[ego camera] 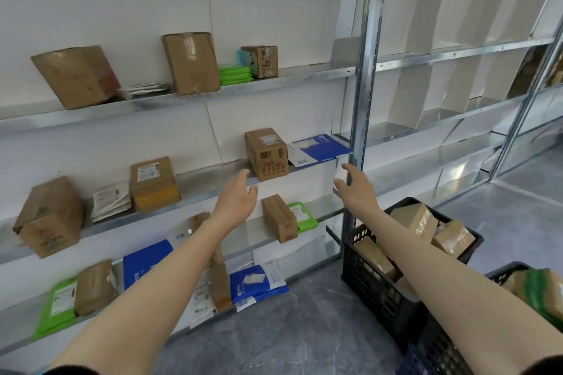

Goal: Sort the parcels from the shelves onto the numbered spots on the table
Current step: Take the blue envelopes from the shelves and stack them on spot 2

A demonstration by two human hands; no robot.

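Head view: a cardboard parcel (pixel 266 153) sits on the middle shelf (pixel 213 175), left of the steel upright (pixel 364 100) and well short of it. Its labelled face is turned up and its printed face looks out toward the person. Its long axis seems to run back into the shelf, square to the shelf edge, though the wide lens bends things enough that I would not swear to it.

Between the parcel and the upright a blue-and-white mailer (pixel 318 149) lies flat, touching the parcel's right side.

Both hands are raised toward the parcel and hold nothing. The left hand (pixel 237 198) is left of the upright, below the parcel and a little to its left. Its fingers are straight, its thumb is splayed and its palm faces right, near the box but apart from it. The right hand (pixel 355 185) hangs just in front of the upright with fingers spread and lightly bent, palm facing left, below the mailer.

One shelf down, left of the upright, a smaller brown box (pixel 278 217) stands beside a green mailer (pixel 301 216). At the foot of the upright, to its right, a black crate (pixel 365 271) holds more cardboard parcels.
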